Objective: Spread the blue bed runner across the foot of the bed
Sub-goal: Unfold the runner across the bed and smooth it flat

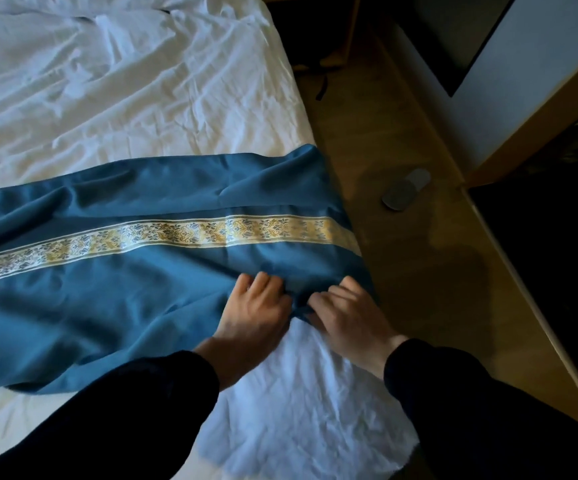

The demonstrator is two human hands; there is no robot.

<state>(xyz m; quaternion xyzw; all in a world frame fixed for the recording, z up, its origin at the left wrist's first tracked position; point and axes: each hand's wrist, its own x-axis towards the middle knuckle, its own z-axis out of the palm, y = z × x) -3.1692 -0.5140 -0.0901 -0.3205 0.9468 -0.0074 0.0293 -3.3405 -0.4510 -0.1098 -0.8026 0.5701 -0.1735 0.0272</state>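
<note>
The blue bed runner (149, 271), with a gold and white patterned band along its length, lies across the white bed (114, 98) from the left edge of view to the bed's right side, where its end hangs over. The cloth is rumpled and creased near me. My left hand (254, 306) and my right hand (346, 313) sit close together at the runner's near edge by the bed's right corner. Both have curled fingers pinching the blue cloth. Dark sleeves cover both arms.
The white sheet is wrinkled above and below the runner. To the right of the bed runs a wooden floor (401, 271) with a grey slipper (406, 189) on it. Dark furniture (557, 254) and a pale wall panel stand at the far right.
</note>
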